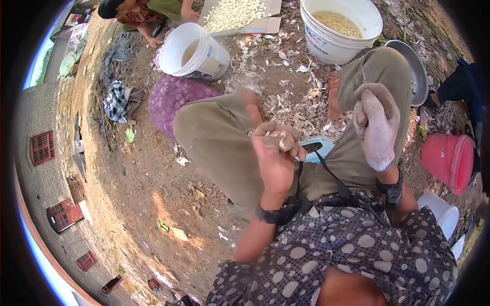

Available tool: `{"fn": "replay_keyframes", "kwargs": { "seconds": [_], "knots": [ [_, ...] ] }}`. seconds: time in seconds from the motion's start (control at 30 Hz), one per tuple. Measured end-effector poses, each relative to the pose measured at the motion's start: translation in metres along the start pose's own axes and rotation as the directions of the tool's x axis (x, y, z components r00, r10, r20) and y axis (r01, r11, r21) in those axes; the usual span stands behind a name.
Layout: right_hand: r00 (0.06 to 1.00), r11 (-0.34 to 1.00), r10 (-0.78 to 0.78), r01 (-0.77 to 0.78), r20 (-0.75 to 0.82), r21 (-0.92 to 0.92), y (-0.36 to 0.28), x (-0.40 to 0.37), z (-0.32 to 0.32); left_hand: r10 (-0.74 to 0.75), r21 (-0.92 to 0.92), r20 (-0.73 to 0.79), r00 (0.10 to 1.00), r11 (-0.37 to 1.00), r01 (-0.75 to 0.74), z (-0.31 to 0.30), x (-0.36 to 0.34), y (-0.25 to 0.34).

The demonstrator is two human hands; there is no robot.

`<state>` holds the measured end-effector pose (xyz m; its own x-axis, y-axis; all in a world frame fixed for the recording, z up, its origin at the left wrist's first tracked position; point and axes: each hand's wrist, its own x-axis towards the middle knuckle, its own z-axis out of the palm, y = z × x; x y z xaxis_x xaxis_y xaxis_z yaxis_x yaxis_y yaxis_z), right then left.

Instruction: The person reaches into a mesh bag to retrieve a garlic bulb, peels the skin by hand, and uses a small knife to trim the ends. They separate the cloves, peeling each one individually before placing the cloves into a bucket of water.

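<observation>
My bare left hand (pixel 274 162) is raised over my lap, its fingers curled around a pale garlic bulb (pixel 279 139). On the right, my right hand (pixel 376 122) wears a whitish knit glove with a blue cuff. Its fingers are folded in, and a thin, narrow thing sticks up from them, too small to identify. The two hands are apart, one near each knee. Between my legs lies a light-blue object (pixel 315 149) with an opening, partly hidden by a black strap. Dry garlic skins (pixel 292 97) cover the ground around my bare feet.
A purple mesh sack of garlic (pixel 171 104) lies beside a white bucket (pixel 212 58). Ahead are peeled cloves on cardboard (pixel 273 24) and another white bucket (pixel 321 46) with cloves inside. A metal basin (pixel 418 76) and red bucket (pixel 443 158) stand right. A person (pixel 153 15) crouches at upper left.
</observation>
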<state>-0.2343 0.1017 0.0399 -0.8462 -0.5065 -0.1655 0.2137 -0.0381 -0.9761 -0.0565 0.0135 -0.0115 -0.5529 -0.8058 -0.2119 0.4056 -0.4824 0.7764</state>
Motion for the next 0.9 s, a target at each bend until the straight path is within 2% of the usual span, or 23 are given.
{"fn": "replay_keyframes", "kwargs": {
  "seconds": [0.07,0.1,0.13,0.2,0.3,0.4,0.53,0.6,0.67,0.73,0.77,0.8,0.87,0.9],
  "knots": [
    [0.961,0.990,0.039,0.000,0.273,-0.142,-0.001,-0.020,0.010,-0.189,-0.198,0.015,0.982,0.962,0.188,-0.009,0.019,0.005],
    [0.913,0.971,0.120,-0.027,0.389,-0.236,-0.006,-0.027,0.012,-0.235,-0.239,0.025,0.972,0.942,0.234,-0.011,0.026,0.007],
    [0.899,0.970,0.145,-0.047,0.414,-0.238,-0.003,-0.034,0.018,-0.220,-0.241,0.020,0.975,0.946,0.218,-0.011,0.030,0.007],
    [0.889,0.954,0.066,0.078,0.454,-0.290,0.014,-0.043,0.021,-0.209,-0.247,-0.006,0.978,0.948,0.202,-0.010,0.031,0.007],
    [0.835,0.925,-0.024,0.228,0.550,-0.304,0.020,-0.051,0.021,-0.120,-0.099,-0.119,0.986,0.989,0.109,0.001,0.024,0.006],
    [0.820,0.911,-0.063,0.279,0.569,-0.302,0.023,-0.054,0.025,-0.044,0.010,-0.123,0.991,0.999,0.045,0.009,0.022,0.002],
    [0.843,0.939,0.084,0.112,0.531,-0.326,0.019,-0.060,0.025,0.067,0.177,-0.110,0.992,0.983,-0.047,0.010,0.016,0.001],
    [0.853,0.945,0.079,0.101,0.515,-0.312,0.022,-0.062,0.027,0.117,0.251,-0.118,0.986,0.964,-0.085,0.010,0.013,-0.001],
    [0.874,0.959,0.088,0.056,0.478,-0.279,0.024,-0.065,0.028,0.327,0.475,-0.009,0.945,0.833,-0.284,-0.001,0.017,-0.017],
    [0.903,0.977,0.101,-0.011,0.417,-0.213,0.025,-0.064,0.031,0.355,0.546,0.036,0.934,0.776,-0.316,-0.004,0.015,-0.025],
    [0.932,0.988,0.101,-0.053,0.347,-0.143,0.024,-0.060,0.032,0.288,0.520,0.010,0.958,0.816,-0.251,-0.005,0.008,-0.028],
    [0.975,0.994,0.105,-0.102,0.194,-0.028,0.025,-0.050,0.035,0.168,0.430,-0.027,0.985,0.892,-0.140,-0.001,0.001,-0.025],
    [0.999,0.994,-0.008,0.014,-0.050,0.105,0.007,-0.014,0.027,-0.025,0.262,-0.082,0.996,0.964,0.046,0.009,-0.006,-0.015],
    [0.998,0.991,-0.056,0.058,-0.018,0.123,0.001,-0.008,0.022,-0.096,0.192,-0.094,0.991,0.975,0.113,0.011,-0.003,-0.007]
  ]
}}
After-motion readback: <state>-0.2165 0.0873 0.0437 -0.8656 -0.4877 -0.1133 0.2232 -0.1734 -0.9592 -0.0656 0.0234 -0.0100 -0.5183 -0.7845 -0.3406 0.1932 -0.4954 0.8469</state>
